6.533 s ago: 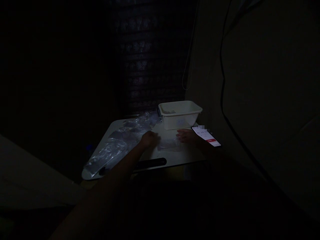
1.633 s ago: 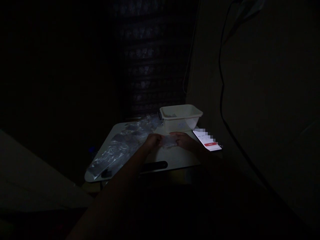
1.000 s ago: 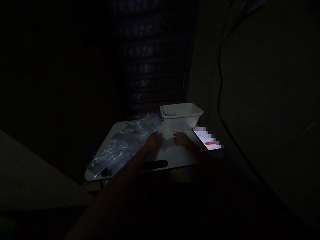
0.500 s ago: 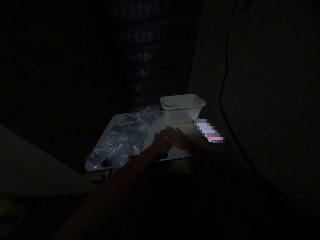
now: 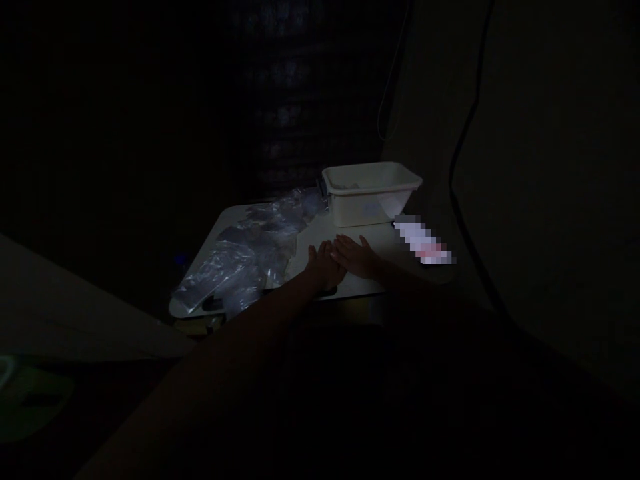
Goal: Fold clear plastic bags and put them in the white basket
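My left hand [image 5: 325,265] lies over the front part of a small white table [image 5: 365,288], its fingers spread and pointing forward. Touching it at the fingertips, my right hand [image 5: 356,257] rests flat beside it, fingers stretched out and thumb raised. Neither hand holds anything that I can see. Left of them, clear plastic bags [image 5: 240,263] cover much of the tabletop. Behind the hands stands a white rectangular tub [image 5: 367,207] with something pale inside, too dim to make out. A lit, pixelated phone-like object [image 5: 423,241] lies to the right.
The room is very dark. A dark cable [image 5: 460,220] hangs along the right wall, and a thin cord loops down behind the tub. At the lower left are a pale slanted surface [image 5: 85,313] and a green object [image 5: 37,403]. Something blue [image 5: 181,259] shows beyond the table's left edge.
The camera view has tilted down slightly, so the table and tub appear higher. My right thumb stands out further from its fingers. Both hands remain together over the table.
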Demonstrator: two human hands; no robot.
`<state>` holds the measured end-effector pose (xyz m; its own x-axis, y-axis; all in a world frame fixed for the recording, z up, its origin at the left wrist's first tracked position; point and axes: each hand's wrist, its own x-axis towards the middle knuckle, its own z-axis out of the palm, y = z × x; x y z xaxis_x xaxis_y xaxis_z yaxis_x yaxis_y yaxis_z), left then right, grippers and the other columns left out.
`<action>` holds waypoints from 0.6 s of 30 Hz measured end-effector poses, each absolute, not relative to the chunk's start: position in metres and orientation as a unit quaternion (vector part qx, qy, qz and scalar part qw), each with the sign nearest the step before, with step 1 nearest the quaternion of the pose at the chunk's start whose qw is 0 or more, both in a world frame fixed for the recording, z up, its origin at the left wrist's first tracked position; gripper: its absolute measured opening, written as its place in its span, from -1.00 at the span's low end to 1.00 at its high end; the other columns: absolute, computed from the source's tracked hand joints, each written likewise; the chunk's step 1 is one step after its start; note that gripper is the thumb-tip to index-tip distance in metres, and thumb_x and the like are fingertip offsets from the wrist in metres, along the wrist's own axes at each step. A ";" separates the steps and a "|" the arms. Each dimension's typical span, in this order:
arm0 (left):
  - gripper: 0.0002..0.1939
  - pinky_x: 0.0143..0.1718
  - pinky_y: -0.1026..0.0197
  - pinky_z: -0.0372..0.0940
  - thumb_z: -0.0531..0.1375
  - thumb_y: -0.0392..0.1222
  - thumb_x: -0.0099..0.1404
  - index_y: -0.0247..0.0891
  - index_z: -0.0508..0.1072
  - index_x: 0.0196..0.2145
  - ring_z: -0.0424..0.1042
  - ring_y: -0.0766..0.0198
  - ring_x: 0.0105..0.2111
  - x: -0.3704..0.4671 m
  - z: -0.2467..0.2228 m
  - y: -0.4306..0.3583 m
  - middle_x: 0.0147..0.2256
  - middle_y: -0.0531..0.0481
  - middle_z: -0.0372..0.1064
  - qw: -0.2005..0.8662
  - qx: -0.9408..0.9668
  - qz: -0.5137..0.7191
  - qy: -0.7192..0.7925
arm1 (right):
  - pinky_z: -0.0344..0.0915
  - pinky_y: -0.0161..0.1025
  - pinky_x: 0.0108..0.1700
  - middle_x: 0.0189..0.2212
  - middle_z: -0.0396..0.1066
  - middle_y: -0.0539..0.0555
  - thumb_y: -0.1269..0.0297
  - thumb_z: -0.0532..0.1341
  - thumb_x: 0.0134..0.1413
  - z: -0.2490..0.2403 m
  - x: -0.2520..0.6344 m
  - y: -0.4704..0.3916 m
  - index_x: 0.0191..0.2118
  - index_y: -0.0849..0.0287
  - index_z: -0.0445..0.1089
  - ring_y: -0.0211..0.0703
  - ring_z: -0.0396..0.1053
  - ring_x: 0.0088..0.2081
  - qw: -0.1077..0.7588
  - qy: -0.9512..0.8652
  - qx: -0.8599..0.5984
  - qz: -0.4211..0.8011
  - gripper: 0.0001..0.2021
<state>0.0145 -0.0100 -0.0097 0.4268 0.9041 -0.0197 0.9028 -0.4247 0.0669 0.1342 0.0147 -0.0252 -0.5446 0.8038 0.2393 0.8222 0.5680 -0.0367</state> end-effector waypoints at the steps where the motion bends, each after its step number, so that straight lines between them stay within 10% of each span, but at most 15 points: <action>1: -0.38 -0.03 -0.13 -0.33 -0.23 -0.01 0.16 -0.46 -0.21 0.08 -0.31 0.01 0.08 0.015 -0.009 -0.010 0.10 -0.28 -0.27 0.034 0.843 0.007 0.537 | -0.22 0.12 -0.02 0.06 -0.04 0.24 0.17 -0.23 0.06 -0.025 0.135 0.014 0.02 0.28 0.03 -0.08 -0.12 0.08 0.116 -0.878 -0.463 -0.041 -0.55; 18: -0.39 -0.05 -0.17 -0.34 -0.21 -0.05 0.14 -0.47 -0.17 0.08 -0.31 -0.01 0.08 0.018 -0.002 -0.012 0.10 -0.28 -0.26 0.041 0.838 -0.023 0.543 | -0.23 0.14 -0.03 0.05 -0.03 0.23 0.19 -0.20 0.07 -0.028 0.135 0.014 0.02 0.23 0.03 -0.05 -0.10 0.07 0.119 -0.877 -0.465 -0.025 -0.59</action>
